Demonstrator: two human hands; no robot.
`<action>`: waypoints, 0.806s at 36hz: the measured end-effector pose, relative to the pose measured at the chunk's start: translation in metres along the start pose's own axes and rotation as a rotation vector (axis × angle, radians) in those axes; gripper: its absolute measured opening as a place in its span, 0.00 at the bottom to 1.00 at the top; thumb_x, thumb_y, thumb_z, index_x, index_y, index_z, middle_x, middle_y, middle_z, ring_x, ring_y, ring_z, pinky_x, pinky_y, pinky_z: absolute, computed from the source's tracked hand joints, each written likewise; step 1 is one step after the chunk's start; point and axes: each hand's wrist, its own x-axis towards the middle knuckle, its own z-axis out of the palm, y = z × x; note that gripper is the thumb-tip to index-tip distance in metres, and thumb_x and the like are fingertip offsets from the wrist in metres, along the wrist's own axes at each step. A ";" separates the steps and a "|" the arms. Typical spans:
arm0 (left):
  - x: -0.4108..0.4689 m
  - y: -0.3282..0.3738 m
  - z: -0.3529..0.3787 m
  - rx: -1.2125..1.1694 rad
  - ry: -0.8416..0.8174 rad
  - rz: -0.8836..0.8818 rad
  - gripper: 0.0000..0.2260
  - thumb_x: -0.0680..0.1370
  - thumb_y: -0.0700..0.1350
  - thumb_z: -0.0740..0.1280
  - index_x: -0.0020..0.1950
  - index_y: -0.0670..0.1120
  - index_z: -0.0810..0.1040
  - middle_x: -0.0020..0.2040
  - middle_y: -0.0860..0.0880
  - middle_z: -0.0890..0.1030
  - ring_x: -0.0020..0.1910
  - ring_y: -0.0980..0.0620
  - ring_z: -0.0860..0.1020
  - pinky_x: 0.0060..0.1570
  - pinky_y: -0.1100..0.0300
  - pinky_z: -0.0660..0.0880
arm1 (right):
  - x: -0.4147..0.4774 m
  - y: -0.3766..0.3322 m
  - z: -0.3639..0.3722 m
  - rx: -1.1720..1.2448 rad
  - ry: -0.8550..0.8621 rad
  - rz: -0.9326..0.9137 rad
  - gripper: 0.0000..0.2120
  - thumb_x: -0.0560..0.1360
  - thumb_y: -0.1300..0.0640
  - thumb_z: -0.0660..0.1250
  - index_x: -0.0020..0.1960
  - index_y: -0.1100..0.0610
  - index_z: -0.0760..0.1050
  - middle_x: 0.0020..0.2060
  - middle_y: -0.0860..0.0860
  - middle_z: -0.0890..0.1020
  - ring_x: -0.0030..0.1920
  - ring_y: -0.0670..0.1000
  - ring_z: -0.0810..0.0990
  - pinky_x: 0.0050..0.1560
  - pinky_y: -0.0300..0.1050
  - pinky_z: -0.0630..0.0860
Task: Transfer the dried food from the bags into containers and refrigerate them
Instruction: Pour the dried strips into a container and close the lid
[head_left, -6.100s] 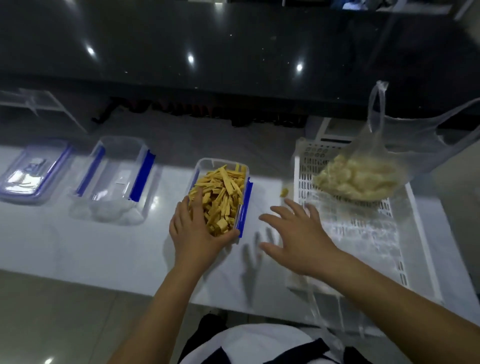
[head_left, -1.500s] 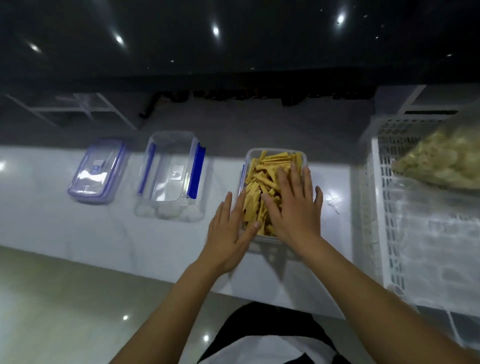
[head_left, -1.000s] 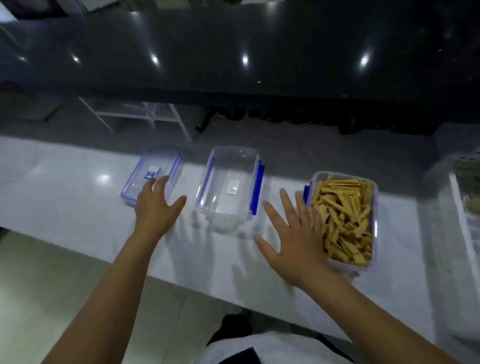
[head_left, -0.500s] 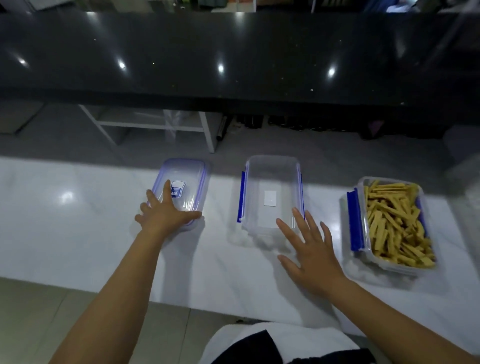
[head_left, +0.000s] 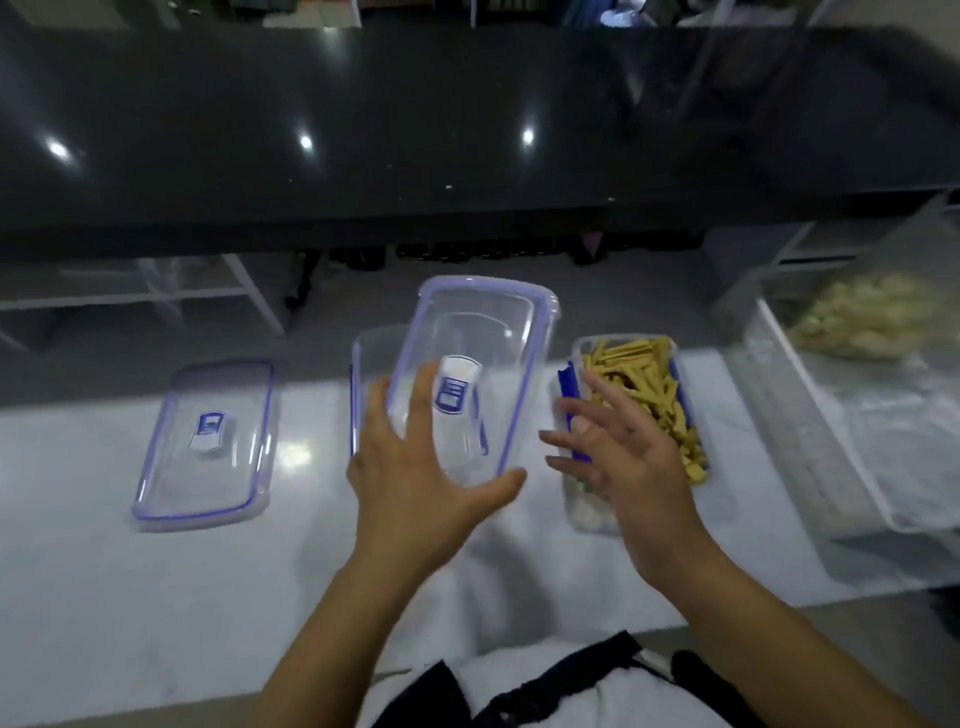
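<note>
Two clear lids with blue rims, each with a small blue-and-white label, are in view. One, the flat lid (head_left: 208, 441), lies on the white surface (head_left: 156, 597) at the left. The other, the raised lid (head_left: 483, 353), is lifted and tilted in front of the empty box (head_left: 371, 358), a clear tub standing mid-surface. Just to its right stands the filled box (head_left: 587, 514), clear with blue clips and heaped with dried yellow strips (head_left: 644, 379). Further right, a white crate (head_left: 821, 415) carries a clear bag (head_left: 862, 322) of pale dried pieces.

The left hand (head_left: 415, 478) grips the raised lid at its near end, thumb at the near right corner and fingers spread up its left side. The right hand (head_left: 623, 457) has its fingers spread and loose and holds nothing. It is over the near end of the filled box; whether it touches the box cannot be told.
</note>
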 end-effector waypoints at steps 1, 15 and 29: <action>-0.003 0.014 0.012 -0.005 -0.035 0.021 0.53 0.56 0.77 0.66 0.75 0.72 0.43 0.80 0.57 0.44 0.79 0.44 0.54 0.73 0.39 0.57 | 0.000 -0.006 -0.009 0.002 0.014 -0.025 0.23 0.77 0.57 0.69 0.71 0.46 0.72 0.58 0.48 0.84 0.53 0.51 0.85 0.47 0.44 0.83; -0.010 0.098 0.126 -0.250 -0.351 0.023 0.37 0.73 0.57 0.74 0.76 0.65 0.56 0.79 0.54 0.56 0.77 0.50 0.59 0.74 0.50 0.64 | 0.028 0.024 -0.128 -0.550 0.086 -0.103 0.31 0.83 0.56 0.61 0.73 0.29 0.50 0.62 0.17 0.61 0.67 0.25 0.61 0.64 0.24 0.61; 0.006 0.103 0.149 -0.331 -0.229 -0.288 0.22 0.76 0.59 0.69 0.67 0.68 0.65 0.68 0.59 0.71 0.57 0.60 0.77 0.48 0.63 0.81 | 0.078 0.050 -0.179 -0.431 -0.175 0.076 0.29 0.83 0.55 0.62 0.70 0.25 0.57 0.60 0.22 0.73 0.62 0.32 0.75 0.59 0.33 0.75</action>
